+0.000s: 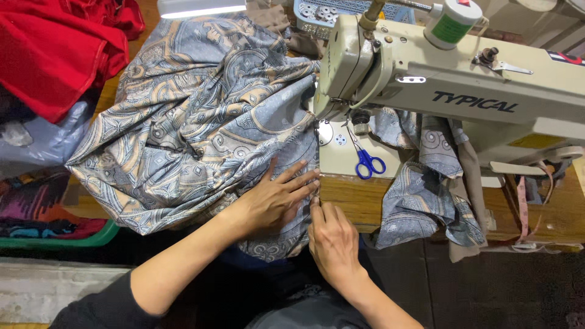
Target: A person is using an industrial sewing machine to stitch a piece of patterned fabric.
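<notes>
Left hand [277, 198] flat, fingers spread, pressing blue-grey patterned fabric [201, 122] at 9 o'clock of needle. Right hand [332, 240] pinching fabric edge at 6. Risk: your fingertips drift into needle; blue-handled scissors [367, 161] on cream sewing machine [451, 79] bed may snag cloth.

A dark lettered label [475, 102] runs along the front of the cream sewing machine [463, 79], on its long arm at the right. On top of the machine stands a white thread spool [452, 21] wrapped in a green band label [449, 28]. A small red and black sticker [567, 58] sits at the machine's far right edge.
</notes>
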